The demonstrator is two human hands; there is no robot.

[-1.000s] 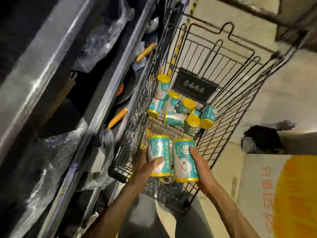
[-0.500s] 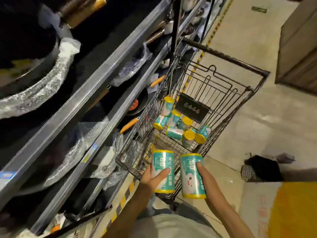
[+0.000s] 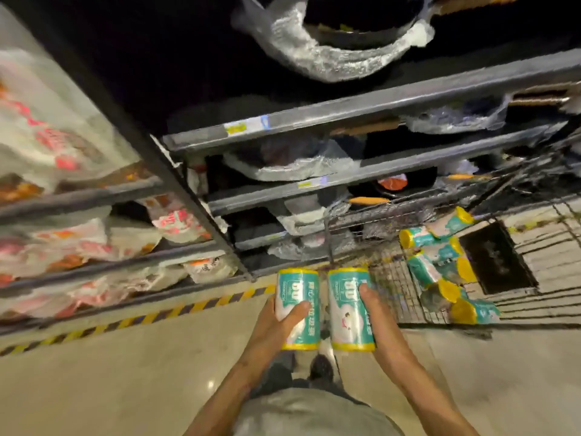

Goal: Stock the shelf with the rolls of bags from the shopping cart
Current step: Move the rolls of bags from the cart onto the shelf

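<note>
Head view, looking down: my left thumb (image 3: 297,310) lies across the front of one teal-and-yellow roll (image 3: 299,309), the other fingers wrapped behind it out of sight, while my right fingers (image 3: 369,298) curl round the side of a second roll (image 3: 347,309), so each hand is clamped on its own roll. Left hand (image 3: 276,322) and right hand (image 3: 382,322) hold the pair upright and just beside each other at lower centre of the frame, above the floor. More rolls (image 3: 440,265) lie tumbled in the shopping cart (image 3: 534,278) at right. Shelving (image 3: 345,105) runs across the top and centre, its bays holding wrapped pans; a bay at left (image 3: 94,196) is packed with printed white packs. I cannot tell from this blurred frame which shelf takes the rolls. To do this well, I judge I should keep both grips firm at mid-body, carry the rolls level, pick the open space first, and set them upright one at a time.
</note>
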